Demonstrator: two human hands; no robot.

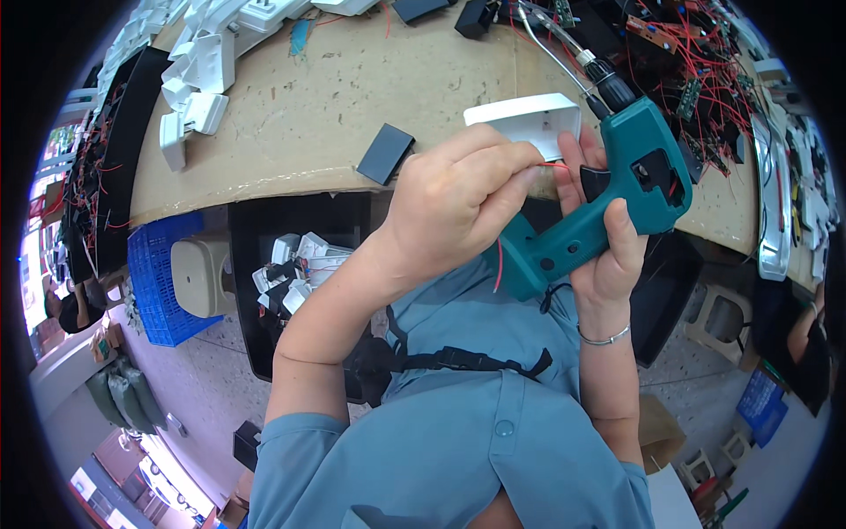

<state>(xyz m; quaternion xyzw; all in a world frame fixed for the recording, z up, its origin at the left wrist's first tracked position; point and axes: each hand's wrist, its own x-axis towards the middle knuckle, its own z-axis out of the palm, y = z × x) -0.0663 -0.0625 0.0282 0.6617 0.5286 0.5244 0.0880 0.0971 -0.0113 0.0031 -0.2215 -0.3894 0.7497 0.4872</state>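
Workbench [291, 132] of worn tan board spans the far part of the scene, seen from above by a worker in a blue shirt. At far left, white plastic housings [198, 79] lie in a loose pile along the bench edge, with a long black panel [123, 150] beside them. Below the bench a blue crate [159, 282] stands on the floor, and just right of it an open black bin [291, 273] holds more white parts, placed within easy reach of the seat.

A small black plate [385, 153] lies alone near the bench's near edge. Right of it, the left hand [458, 203] is closed around a white casing [529, 119], thumb and fingers pinched where thin red wire [553, 165] comes out; the hold looks meant to steady the casing against the bench and keep the wire out of the way. The casing sits at bench centre-right, partly hidden behind the knuckles.

The right hand [608, 238] is clenched on the grip of a teal power screwdriver [634, 176], a finger resting by the black trigger. The tool's nose points up and left, close to the casing's right edge, apparently angled to reach a screw there. Whether the bit touches the casing cannot be told. A silver bangle [604, 337] circles that wrist.

At far right, circuit boards trailing red wires [705, 70] crowd the bench.
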